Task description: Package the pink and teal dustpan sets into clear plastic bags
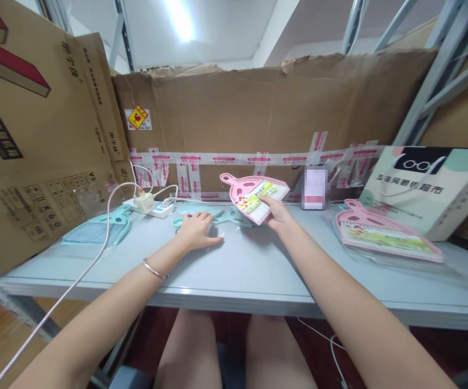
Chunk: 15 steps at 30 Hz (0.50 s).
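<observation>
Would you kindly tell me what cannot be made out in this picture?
Head view: pixelated rectangle, its content blurred out.
Head view: teal plastic piece, partly hidden by the left hand and the pink plastic dustpan in the right hand.
Head view: dustpan's label print, too small.

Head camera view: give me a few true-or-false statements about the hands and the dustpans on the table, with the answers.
1. The right hand holds a pink dustpan. True.
2. The left hand is raised high above the table. False: it rests flat on the table.
3. A teal dustpan lies at the table's left end. True.
4. The power strip sits at the table's right end. False: it lies left of the middle, beyond the left hand.
</observation>
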{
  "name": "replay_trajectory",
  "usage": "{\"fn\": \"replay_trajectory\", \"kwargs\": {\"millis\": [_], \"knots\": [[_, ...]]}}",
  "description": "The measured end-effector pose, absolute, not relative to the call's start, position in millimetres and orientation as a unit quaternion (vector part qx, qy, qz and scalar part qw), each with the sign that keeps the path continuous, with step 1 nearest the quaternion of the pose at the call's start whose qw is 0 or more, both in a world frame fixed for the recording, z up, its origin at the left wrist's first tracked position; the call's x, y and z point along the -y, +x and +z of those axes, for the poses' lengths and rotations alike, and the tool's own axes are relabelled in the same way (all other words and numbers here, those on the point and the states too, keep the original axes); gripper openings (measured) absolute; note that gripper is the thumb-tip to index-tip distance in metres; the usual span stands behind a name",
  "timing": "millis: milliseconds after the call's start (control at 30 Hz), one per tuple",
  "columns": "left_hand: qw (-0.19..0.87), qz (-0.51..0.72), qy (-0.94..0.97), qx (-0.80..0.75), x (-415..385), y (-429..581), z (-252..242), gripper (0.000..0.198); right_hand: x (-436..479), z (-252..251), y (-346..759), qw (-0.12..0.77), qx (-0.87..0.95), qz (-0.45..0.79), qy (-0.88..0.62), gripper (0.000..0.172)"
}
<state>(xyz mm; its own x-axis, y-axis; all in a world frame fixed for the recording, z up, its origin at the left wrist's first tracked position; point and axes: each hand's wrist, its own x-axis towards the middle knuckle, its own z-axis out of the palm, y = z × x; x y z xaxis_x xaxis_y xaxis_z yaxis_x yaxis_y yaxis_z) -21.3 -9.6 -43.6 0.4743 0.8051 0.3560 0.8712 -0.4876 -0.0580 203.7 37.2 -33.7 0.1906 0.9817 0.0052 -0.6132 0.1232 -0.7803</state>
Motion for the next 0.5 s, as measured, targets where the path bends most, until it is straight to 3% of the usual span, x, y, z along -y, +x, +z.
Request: {"fn": "replay_trajectory", "kwargs": {"millis": [100,333,400,500], "knots": [[0.115,-0.133,-0.854,0.49,12.5,-17.1,-44.5,0.064,-37.1,-33.5,203.2,0.697,0.273,0.572,-0.336,0.024],[0.052,-0.091,-0.85,0.517,8.1,-16.7,-42.4,0.026,-34.8,-32.8,201.5,0.691,0.272,0.576,-0.342,0.023],[0.047,-0.091,-0.846,0.524,6.5,-16.9,-42.2,0.025,-34.4,-32.1,201.2,0.692,0.271,0.575,-0.342,0.023],[0.034,-0.092,-0.838,0.538,8.3,-15.7,-41.6,0.039,-34.4,-31.3,201.2,0.694,0.272,0.573,-0.34,0.023]]}}
